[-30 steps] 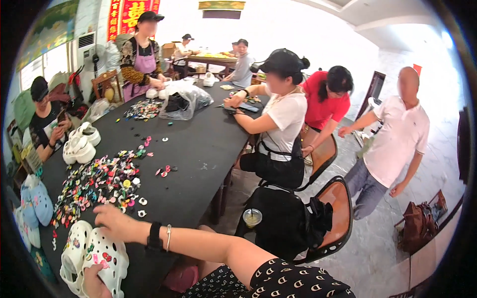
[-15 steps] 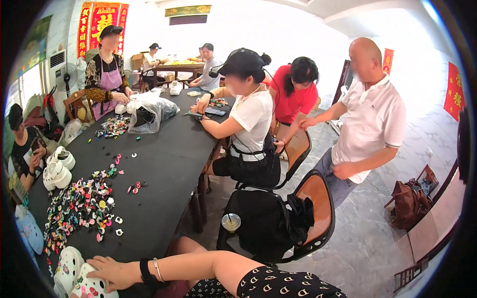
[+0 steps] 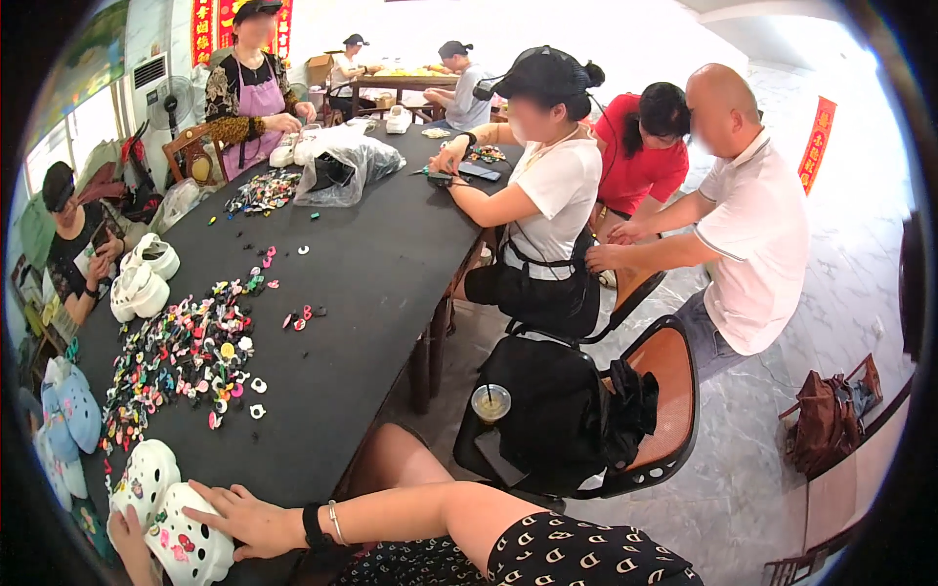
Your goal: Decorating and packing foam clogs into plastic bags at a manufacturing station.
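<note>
At the desk's (image 3: 371, 283) near corner, the right hand (image 3: 244, 518) lay spread on a white clog (image 3: 191, 542); left grip (image 3: 127, 535) pinched its edge.

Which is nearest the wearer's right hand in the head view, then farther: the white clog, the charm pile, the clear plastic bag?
From the right hand:
1. White clog, under it.
2. Colourful charm pile, mid-table, left.
3. Clear plastic bag, far end.

Long black table (image 3: 391, 264), pale marble floor (image 3: 772, 459).
</note>
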The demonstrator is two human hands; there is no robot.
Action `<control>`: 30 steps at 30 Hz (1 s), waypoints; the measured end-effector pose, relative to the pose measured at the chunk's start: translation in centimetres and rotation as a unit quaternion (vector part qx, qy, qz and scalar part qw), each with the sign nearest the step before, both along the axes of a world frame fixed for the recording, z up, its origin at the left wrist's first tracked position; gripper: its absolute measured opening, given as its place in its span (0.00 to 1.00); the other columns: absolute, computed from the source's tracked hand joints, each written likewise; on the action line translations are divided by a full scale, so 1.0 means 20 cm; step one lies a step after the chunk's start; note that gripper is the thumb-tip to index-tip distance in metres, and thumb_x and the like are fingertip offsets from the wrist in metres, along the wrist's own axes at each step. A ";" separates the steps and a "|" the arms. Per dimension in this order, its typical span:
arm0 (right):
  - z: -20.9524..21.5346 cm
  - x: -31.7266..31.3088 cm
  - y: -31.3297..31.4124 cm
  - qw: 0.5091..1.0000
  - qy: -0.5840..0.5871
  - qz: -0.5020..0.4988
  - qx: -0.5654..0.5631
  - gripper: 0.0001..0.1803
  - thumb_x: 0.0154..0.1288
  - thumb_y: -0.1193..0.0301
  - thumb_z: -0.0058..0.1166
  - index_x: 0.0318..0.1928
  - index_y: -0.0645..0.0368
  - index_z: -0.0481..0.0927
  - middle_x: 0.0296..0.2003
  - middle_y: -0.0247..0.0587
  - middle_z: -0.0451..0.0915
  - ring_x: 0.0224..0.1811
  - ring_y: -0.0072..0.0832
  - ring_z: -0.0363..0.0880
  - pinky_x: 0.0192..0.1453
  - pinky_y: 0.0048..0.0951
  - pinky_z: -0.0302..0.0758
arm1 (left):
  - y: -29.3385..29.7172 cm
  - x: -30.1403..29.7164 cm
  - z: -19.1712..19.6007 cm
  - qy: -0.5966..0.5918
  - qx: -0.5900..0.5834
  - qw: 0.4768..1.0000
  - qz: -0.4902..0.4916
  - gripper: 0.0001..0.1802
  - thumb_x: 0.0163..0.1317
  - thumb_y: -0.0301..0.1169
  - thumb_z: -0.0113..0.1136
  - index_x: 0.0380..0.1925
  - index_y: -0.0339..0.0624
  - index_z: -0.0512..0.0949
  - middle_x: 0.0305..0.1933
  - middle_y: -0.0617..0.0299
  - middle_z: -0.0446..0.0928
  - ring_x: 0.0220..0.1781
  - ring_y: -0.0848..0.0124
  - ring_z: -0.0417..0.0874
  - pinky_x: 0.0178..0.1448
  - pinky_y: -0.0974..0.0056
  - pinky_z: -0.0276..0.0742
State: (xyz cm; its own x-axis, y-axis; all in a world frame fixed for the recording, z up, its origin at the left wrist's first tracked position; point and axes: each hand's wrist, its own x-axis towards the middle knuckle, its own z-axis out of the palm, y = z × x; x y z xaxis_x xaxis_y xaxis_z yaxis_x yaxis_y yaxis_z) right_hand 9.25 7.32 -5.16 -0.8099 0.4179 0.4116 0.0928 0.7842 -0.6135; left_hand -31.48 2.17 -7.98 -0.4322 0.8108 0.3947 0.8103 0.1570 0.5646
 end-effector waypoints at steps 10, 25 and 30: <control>-0.02 0.01 -0.04 0.997 0.016 -0.053 0.051 0.63 0.49 0.62 0.73 0.77 0.56 0.41 0.74 0.70 0.39 0.69 0.56 0.58 0.69 0.47 0.57 | 0.25 0.34 0.32 -0.147 -0.067 0.985 0.055 0.24 0.69 0.45 0.58 0.29 0.31 0.72 0.30 0.58 0.72 0.31 0.71 0.71 0.37 0.63 0.70; -0.03 0.04 -0.03 0.995 0.055 -0.060 0.049 0.61 0.47 0.66 0.72 0.77 0.53 0.45 0.73 0.68 0.42 0.65 0.58 0.62 0.68 0.47 0.59 | 0.24 0.41 0.30 -0.005 -0.057 0.996 -0.070 0.20 0.64 0.31 0.61 0.22 0.35 0.61 0.25 0.64 0.58 0.29 0.73 0.59 0.32 0.63 0.57; -0.03 0.05 -0.03 0.995 0.066 -0.065 0.045 0.60 0.45 0.69 0.72 0.76 0.51 0.48 0.73 0.67 0.43 0.63 0.57 0.64 0.68 0.46 0.59 | 0.27 0.45 0.31 0.058 -0.072 0.995 -0.025 0.26 0.65 0.36 0.63 0.19 0.36 0.59 0.21 0.64 0.55 0.26 0.73 0.57 0.30 0.61 0.55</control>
